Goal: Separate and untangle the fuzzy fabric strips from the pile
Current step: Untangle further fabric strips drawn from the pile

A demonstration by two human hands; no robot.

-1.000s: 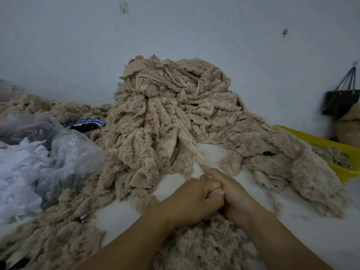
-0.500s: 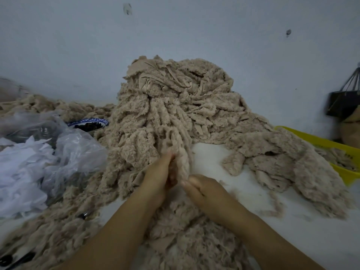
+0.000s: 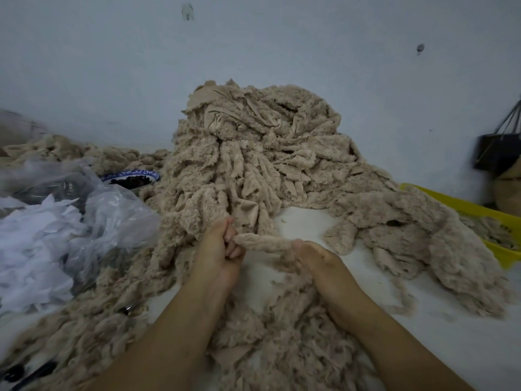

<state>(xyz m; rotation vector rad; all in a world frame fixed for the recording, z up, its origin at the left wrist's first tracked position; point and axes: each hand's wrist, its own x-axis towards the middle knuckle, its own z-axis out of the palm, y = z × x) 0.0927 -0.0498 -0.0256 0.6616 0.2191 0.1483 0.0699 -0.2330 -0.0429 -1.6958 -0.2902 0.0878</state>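
Note:
A tall pile of beige fuzzy fabric strips rises against the wall at the centre. One fuzzy strip stretches level between my hands, just in front of the pile's foot. My left hand pinches its left end with curled fingers. My right hand grips its right end, palm down. Loose strips lie heaped between my forearms on the white table.
A clear plastic bag of white scraps sits at the left. Behind it stands a blue-rimmed bowl of dark bits. A yellow basket with more strips is at the right, and a black bag hangs on the wall.
My hands reached up into the pile's foot, then drew apart. They now hold one strip stretched level between them, where a second ago they were clasped together lower down.

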